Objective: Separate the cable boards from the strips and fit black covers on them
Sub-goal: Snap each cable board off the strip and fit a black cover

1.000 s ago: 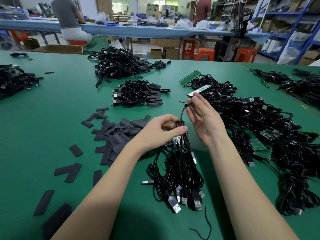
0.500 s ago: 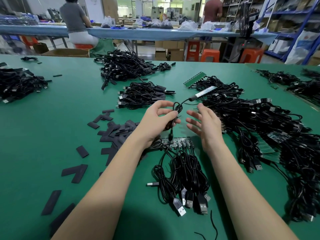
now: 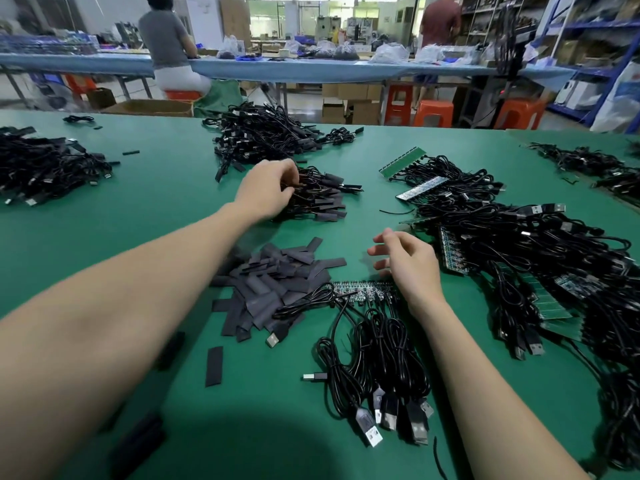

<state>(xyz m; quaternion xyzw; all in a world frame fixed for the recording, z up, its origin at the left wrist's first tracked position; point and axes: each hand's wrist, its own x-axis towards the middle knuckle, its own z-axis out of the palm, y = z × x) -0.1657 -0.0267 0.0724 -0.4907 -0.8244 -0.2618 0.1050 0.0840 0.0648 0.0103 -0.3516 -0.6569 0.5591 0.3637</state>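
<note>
1. Our left hand [image 3: 268, 188] reaches forward to a small pile of covered cables [image 3: 320, 199] on the green table [image 3: 156, 202]; its fingers curl into the pile, though whether they actually grip a cable we cannot tell.
2. Our right hand [image 3: 410, 263] hovers with fingers loosely spread, holding nothing, just above the near board strip [image 3: 363, 289].
3. That strip's cables [image 3: 377, 358] trail toward us.
4. A heap of black covers [image 3: 273, 285] lies just left of the strip.
5. More strips with cables [image 3: 526, 258] lie piled on the right.
</note>
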